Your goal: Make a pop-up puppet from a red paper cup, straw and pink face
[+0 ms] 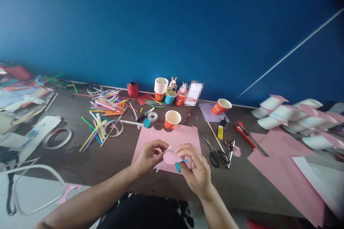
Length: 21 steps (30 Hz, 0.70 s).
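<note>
A pink paper oval (172, 157) is held up between my hands, over a larger pink sheet (192, 136) on the table. Teal pieces (177, 167) stick out from its lower right side. My right hand (195, 168) pinches the oval from the right, fingers on its upper edge and thumb below. At the oval's left edge the thumb and fingers of my left hand (151, 156) are closed, with a small whitish piece (168, 148) by the fingertips; whether it is tape or paper I cannot tell. Just beyond stands an orange paper cup (170, 124).
Scissors (215, 154), a red utility knife (247, 135) and a yellow glue bottle (220, 132) lie to the right. Stacked cups (161, 87) stand by the blue wall. Colored strips (107, 103) and a tape roll (57, 139) are on the left, paper-cup pieces (285, 114) at far right.
</note>
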### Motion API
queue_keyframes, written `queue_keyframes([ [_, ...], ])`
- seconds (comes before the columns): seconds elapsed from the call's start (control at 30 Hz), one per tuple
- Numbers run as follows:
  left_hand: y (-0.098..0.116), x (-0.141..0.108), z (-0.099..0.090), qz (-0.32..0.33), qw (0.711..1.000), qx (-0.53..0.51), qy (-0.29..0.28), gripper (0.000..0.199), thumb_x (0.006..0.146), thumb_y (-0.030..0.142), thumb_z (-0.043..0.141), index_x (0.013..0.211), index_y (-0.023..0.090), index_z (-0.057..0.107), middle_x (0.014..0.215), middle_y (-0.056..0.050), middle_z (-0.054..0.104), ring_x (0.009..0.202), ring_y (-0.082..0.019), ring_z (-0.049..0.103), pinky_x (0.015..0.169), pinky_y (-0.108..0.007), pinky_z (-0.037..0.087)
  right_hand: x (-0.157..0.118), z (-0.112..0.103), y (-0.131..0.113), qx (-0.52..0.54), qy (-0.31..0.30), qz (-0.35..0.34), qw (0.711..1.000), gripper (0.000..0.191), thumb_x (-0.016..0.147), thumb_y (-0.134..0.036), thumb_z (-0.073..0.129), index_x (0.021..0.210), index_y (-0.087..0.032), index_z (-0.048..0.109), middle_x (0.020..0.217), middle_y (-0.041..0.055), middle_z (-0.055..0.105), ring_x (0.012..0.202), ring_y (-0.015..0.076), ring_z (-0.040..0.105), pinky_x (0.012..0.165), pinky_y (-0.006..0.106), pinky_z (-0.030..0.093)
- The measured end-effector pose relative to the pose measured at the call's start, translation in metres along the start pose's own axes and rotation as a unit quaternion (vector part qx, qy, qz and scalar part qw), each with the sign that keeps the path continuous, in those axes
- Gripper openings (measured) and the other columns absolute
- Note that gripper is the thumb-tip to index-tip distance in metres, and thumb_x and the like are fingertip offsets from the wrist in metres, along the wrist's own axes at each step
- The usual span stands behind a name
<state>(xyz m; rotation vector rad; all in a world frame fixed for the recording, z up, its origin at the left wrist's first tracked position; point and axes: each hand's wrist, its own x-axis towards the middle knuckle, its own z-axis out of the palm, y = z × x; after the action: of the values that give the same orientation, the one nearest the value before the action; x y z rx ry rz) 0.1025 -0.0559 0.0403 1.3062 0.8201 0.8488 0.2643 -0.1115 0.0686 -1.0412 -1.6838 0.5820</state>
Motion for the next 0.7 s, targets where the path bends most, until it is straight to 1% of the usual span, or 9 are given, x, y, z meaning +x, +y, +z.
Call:
queue_keyframes([
  [0.13,0.003,-0.002,0.001,0.008,1.000,-0.005,0.008,0.019,0.070,0.030,0.063,0.081,0.014,0.062,0.077,-0.004,0.060,0.064,-0.009,0.050,0.055,-0.019,0.038,-0.002,-0.001,-0.002,-0.005,0.013,-0.010,1.000,0.018,0.074,-0.006,0.051,0.085,-0.020,0.050,0.088,0.0051,0.053,0.085,0.0186,0.052,0.072,0.034,0.042],
  [0.23,0.008,-0.003,0.002,0.025,1.000,0.009,0.004,0.016,0.071,0.028,0.062,0.079,0.014,0.062,0.077,-0.004,0.060,0.066,-0.010,0.051,0.059,-0.020,0.040,-0.002,-0.002,-0.004,-0.008,0.014,-0.011,1.000,0.017,0.074,-0.006,0.051,0.084,-0.020,0.050,0.088,0.0053,0.052,0.085,0.0186,0.051,0.072,0.033,0.041],
  [0.4,0.014,-0.006,0.002,0.060,0.997,0.039,-0.002,0.014,0.073,0.026,0.060,0.080,0.014,0.062,0.078,-0.006,0.062,0.071,-0.012,0.054,0.065,-0.024,0.043,-0.002,-0.003,-0.007,-0.015,0.010,-0.016,1.000,0.017,0.074,-0.007,0.051,0.084,-0.020,0.049,0.088,0.0053,0.053,0.083,0.0186,0.052,0.071,0.034,0.041],
  [0.57,0.016,-0.007,0.003,0.098,0.992,0.076,-0.006,0.012,0.073,0.024,0.060,0.079,0.014,0.063,0.078,-0.007,0.063,0.071,-0.013,0.056,0.065,-0.025,0.043,-0.003,-0.002,-0.010,-0.031,0.017,-0.017,0.999,0.016,0.074,-0.009,0.052,0.084,-0.020,0.049,0.087,0.0048,0.054,0.079,0.0175,0.053,0.067,0.031,0.042],
  [0.7,0.020,-0.008,0.005,0.137,0.986,0.093,-0.004,0.009,0.073,0.020,0.060,0.079,0.014,0.063,0.076,-0.007,0.064,0.071,-0.014,0.056,0.064,-0.025,0.043,-0.004,0.000,-0.012,-0.027,0.019,-0.021,0.999,0.014,0.074,-0.010,0.051,0.083,-0.021,0.049,0.086,0.0048,0.054,0.079,0.0180,0.053,0.065,0.031,0.042],
])
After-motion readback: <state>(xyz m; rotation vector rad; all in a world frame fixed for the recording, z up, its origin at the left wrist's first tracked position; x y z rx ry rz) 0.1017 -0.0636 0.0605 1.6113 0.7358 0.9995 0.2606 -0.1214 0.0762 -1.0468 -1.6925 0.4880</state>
